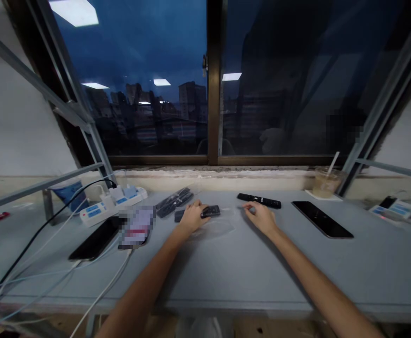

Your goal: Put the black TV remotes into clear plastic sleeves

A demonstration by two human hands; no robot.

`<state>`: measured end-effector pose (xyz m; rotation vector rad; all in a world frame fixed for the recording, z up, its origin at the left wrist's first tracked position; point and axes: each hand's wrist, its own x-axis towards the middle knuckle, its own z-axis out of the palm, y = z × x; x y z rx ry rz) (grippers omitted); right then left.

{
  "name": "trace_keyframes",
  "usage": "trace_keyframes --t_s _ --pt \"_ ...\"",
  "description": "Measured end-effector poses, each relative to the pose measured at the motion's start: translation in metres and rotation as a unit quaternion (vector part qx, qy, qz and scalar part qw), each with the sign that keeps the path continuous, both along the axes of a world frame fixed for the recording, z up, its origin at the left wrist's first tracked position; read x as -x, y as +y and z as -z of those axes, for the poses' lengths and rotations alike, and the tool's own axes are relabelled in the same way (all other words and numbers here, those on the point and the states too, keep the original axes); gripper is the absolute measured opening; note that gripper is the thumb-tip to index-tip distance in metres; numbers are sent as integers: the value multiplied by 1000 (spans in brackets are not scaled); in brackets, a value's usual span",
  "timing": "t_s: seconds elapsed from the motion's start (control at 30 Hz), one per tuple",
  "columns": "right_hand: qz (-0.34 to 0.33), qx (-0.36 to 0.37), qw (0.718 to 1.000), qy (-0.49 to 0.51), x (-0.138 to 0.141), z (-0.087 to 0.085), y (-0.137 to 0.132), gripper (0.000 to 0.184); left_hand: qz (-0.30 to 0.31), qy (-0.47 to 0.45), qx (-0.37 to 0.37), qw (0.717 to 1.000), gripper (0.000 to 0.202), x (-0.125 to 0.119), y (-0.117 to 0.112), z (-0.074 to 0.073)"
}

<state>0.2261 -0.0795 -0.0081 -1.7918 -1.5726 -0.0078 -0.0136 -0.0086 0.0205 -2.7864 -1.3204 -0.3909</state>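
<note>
My left hand (pixel 193 217) is closed over a black remote control (pixel 210 211) that lies crosswise on the grey table. A clear plastic bag (pixel 216 229) spreads under and to the right of that remote; whether the remote is inside it I cannot tell. My right hand (pixel 261 217) is a little further right, thumb and forefinger drawn together near the bag's right end. What they pinch, if anything, is too faint to see. Just behind the right hand lies another black remote (pixel 262 201). Plastic-wrapped dark remotes (pixel 174 202) rest beyond the left hand.
To the left are a black phone (pixel 95 239), a phone with a lit screen (pixel 137 227), a white power strip (pixel 114 205) and several cables. A dark tablet or large phone (pixel 321 219) lies on the right. A cup with a straw (pixel 325 183) stands by the window.
</note>
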Motion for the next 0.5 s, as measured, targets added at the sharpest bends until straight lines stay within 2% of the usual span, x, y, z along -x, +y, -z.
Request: trace_keyframes --t_s 0.13,0.23,0.37,0.5 --pt "-13 -9 1000 27 -1 1 0 17 29 -51 8 998 41 1 2 -1" --pt "-51 -15 997 64 3 2 2 17 59 -84 -11 995 41 1 7 2" --pt "-107 -22 984 144 10 1 5 28 63 -102 -43 992 44 -1 11 3" --pt "-114 -24 967 227 15 -5 5 37 70 -124 -63 988 43 -1 9 1"
